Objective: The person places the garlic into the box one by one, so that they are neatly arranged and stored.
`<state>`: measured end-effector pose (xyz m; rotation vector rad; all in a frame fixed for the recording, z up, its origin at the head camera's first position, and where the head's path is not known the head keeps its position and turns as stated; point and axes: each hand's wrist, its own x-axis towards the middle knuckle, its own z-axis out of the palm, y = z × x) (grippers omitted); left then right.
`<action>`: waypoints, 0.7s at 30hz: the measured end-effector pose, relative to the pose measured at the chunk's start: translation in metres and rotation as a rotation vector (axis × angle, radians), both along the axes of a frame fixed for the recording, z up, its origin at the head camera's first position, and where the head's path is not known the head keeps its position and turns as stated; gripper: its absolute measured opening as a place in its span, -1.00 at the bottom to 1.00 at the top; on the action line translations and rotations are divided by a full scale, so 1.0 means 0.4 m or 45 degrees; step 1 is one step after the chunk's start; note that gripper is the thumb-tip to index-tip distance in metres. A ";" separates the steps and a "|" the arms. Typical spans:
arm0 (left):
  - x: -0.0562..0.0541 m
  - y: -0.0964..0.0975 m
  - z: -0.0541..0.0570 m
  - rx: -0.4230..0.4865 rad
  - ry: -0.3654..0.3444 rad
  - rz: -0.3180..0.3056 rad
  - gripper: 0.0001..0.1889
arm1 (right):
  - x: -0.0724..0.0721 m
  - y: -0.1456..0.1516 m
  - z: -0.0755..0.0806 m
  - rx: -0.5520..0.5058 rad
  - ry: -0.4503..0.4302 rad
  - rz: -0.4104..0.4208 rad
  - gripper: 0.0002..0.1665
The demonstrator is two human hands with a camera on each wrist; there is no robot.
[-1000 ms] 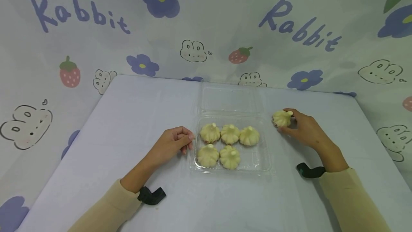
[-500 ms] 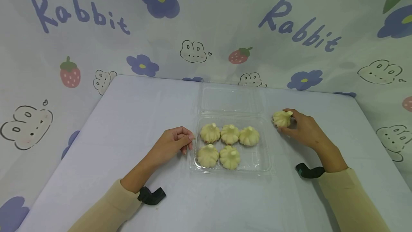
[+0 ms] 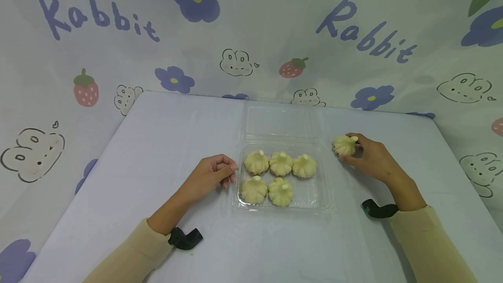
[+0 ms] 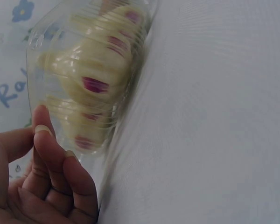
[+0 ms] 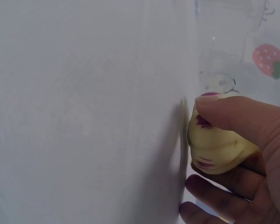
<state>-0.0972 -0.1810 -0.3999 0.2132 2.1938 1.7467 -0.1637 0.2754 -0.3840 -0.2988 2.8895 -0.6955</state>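
Observation:
A clear plastic clamshell box (image 3: 308, 195) sits mid-table, its lid (image 3: 280, 121) folded back behind it. Inside are several cream garlic bulbs (image 3: 256, 163), ribbed and stem up, three in the back row and two in front. Purple patches show on them in the left wrist view. At the box's left edge, my left hand (image 3: 210, 176) pinches the rim between thumb and fingers. My right hand (image 3: 371, 156) grips another garlic bulb (image 5: 219, 144) right of the box, thumb on one side and fingers on the other. This bulb is close to the table surface.
White cloth covers the table (image 3: 165, 143). Behind it hangs a curtain (image 3: 251, 34) printed with rabbits, flowers and strawberries. A black curved piece (image 3: 184, 238) is at the left sleeve cuff, and a similar black piece (image 3: 379, 208) is at the right.

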 end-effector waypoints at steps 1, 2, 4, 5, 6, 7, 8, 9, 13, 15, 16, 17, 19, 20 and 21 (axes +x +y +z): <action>0.000 0.000 0.000 0.001 0.000 0.000 -0.78 | 0.000 0.001 0.000 -0.004 0.002 0.001 -0.10; 0.000 0.000 -0.001 0.000 0.001 -0.001 -0.78 | 0.001 0.001 0.000 -0.008 0.003 0.002 -0.10; -0.001 -0.001 -0.002 -0.001 0.002 -0.002 -0.78 | 0.003 0.002 0.001 -0.020 0.008 0.003 -0.09; -0.001 -0.001 -0.002 -0.002 0.003 -0.003 -0.78 | 0.004 0.003 0.002 -0.027 0.009 0.004 -0.09; -0.001 -0.001 -0.003 -0.002 0.004 -0.003 -0.77 | 0.005 0.003 0.002 -0.035 0.011 0.005 -0.09; -0.001 -0.001 -0.003 -0.003 0.005 -0.004 -0.77 | 0.006 0.004 0.003 -0.042 0.013 0.007 -0.09; -0.001 -0.001 -0.003 -0.004 0.005 -0.004 -0.77 | 0.007 0.004 0.004 -0.047 0.014 0.009 -0.09; -0.001 -0.001 -0.003 -0.005 0.006 -0.004 -0.77 | 0.008 0.004 0.004 -0.052 0.017 0.012 -0.09; 0.000 -0.001 -0.002 -0.007 0.003 -0.002 -0.77 | 0.010 0.005 0.007 -0.065 0.017 0.017 -0.09; 0.000 -0.001 -0.002 -0.006 0.000 0.000 -0.77 | 0.010 0.005 0.008 -0.062 0.014 0.014 -0.09; 0.000 -0.001 -0.001 -0.006 -0.001 0.000 -0.77 | 0.011 0.005 0.009 -0.058 0.011 0.010 -0.09; 0.000 -0.001 -0.001 -0.005 -0.002 0.000 -0.77 | 0.012 0.004 0.010 -0.053 0.008 0.007 -0.09; 0.000 0.000 0.000 -0.004 -0.002 0.001 -0.78 | 0.013 0.004 0.012 -0.046 0.004 0.005 -0.09; 0.000 0.000 0.000 -0.003 -0.002 0.002 -0.78 | 0.014 0.004 0.014 -0.044 0.003 0.007 -0.09; 0.000 0.000 0.001 -0.003 -0.002 0.002 -0.78 | 0.015 0.003 0.015 -0.044 0.003 0.007 -0.10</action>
